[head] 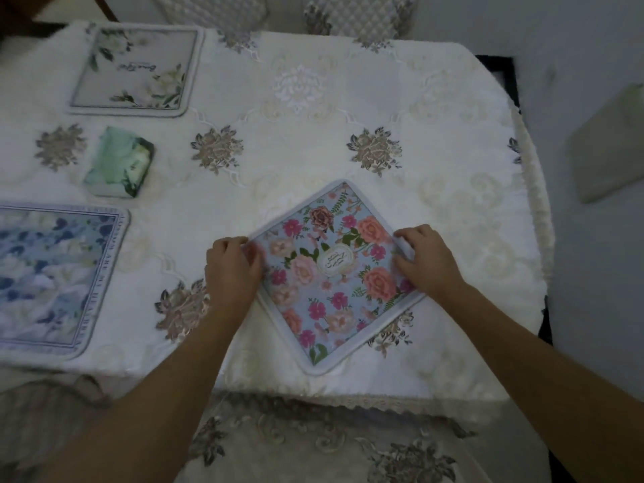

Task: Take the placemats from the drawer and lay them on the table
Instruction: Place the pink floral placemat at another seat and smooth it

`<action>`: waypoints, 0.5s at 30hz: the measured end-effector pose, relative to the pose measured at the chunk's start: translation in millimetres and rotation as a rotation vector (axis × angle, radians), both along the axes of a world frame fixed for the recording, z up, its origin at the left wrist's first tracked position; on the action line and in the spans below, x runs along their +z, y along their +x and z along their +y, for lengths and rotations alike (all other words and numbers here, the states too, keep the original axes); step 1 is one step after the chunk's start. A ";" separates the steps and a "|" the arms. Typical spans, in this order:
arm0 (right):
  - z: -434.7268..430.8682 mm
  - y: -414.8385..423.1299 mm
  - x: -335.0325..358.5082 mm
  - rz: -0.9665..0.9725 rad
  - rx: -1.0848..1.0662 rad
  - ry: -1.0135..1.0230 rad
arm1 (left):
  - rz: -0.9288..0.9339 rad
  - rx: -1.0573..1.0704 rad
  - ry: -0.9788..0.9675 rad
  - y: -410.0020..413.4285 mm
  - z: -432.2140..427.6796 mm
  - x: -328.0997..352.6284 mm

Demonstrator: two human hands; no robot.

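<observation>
While both hands press on it, the flowered placemat (334, 273) lies flat on the counter (313, 141), turned like a diamond with 1 corner pointing at the person. It is light blue with pink, red and peach flowers and a small white label in the middle. It sits near the front edge of the counter.

The left hand (231, 270) is on the mat's left corner. Its grip is closed on that edge, with the fingers curled over the white rim. The right hand (427, 257) is on the right corner. Its grip is closed on that edge too, thumb on the mat and fingers bent over the rim.

A white cloth with brown sewn flowers covers the counter. 2 more mats lie on it. A blue and white placemat (52, 277) is at the left, partly cut off by the picture's edge. A grey placemat (134, 69) with white flowers is at the far left, well apart from the hands. Between those 2 mats sits a small green pack (120, 162), but it is too blurry to tell what it is.

Padded chair backs (359, 13) stand at the far side of the counter.
</observation>
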State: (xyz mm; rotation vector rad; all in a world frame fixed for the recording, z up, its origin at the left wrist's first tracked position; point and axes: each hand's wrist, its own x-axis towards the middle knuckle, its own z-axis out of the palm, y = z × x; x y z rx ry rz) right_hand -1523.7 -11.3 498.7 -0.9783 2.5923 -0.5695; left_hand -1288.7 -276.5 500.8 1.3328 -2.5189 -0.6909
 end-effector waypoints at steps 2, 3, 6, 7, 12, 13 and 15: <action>-22.2 -10.1 0.5 -0.014 0.030 -0.012 | 0.019 0.056 0.021 18.0 13.2 -1.5; -34.0 -14.9 0.6 -0.024 0.038 -0.018 | 0.022 0.096 0.044 25.8 20.7 -1.7; -68.1 -28.7 0.2 -0.057 0.042 -0.036 | 0.042 0.220 0.150 44.2 47.8 -0.9; -78.0 -32.5 0.6 -0.061 0.044 -0.033 | 0.053 0.229 0.177 48.4 58.0 -0.7; -99.5 -42.2 -3.1 -0.053 0.109 -0.013 | 0.097 0.265 0.296 50.8 84.8 -0.5; -98.2 -43.6 -3.6 -0.057 0.114 -0.016 | 0.103 0.280 0.300 48.1 83.7 0.5; -92.2 -44.8 -2.9 -0.085 0.101 -0.030 | 0.119 0.283 0.288 45.4 79.0 3.7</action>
